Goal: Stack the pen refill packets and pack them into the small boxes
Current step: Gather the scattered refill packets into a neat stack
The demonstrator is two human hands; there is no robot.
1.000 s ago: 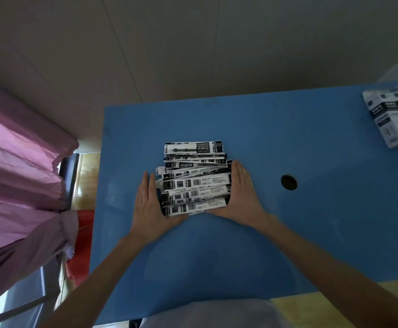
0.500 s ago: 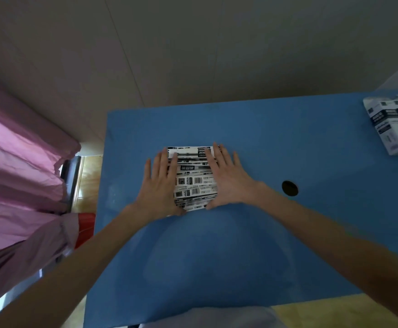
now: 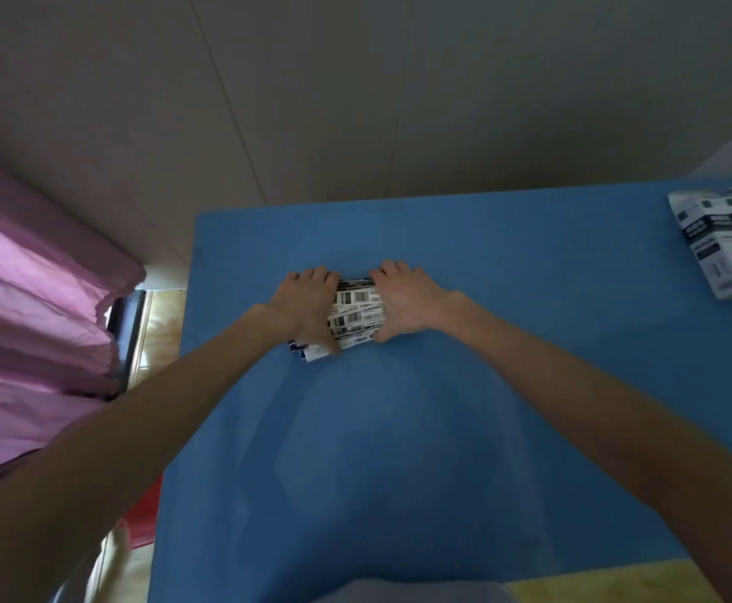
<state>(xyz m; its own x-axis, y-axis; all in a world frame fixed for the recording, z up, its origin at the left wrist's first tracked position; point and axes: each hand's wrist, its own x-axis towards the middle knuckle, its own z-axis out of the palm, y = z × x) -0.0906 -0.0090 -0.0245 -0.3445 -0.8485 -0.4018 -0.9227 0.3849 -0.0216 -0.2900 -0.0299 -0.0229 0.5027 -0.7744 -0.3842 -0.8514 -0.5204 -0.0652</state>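
Packets (image 3: pixel 355 315) between gripping hands (image 3: pixel 357 304)

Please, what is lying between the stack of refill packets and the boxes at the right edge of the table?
In the head view, only bare blue table lies between the stack of refill packets and the boxes, apart from the right hand gripping the stack's right side.

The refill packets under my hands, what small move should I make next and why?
Probably square the pile: the left hand and right hand grip the refill packets from both sides, but the near ends fan out unevenly. The boxes sit far right.
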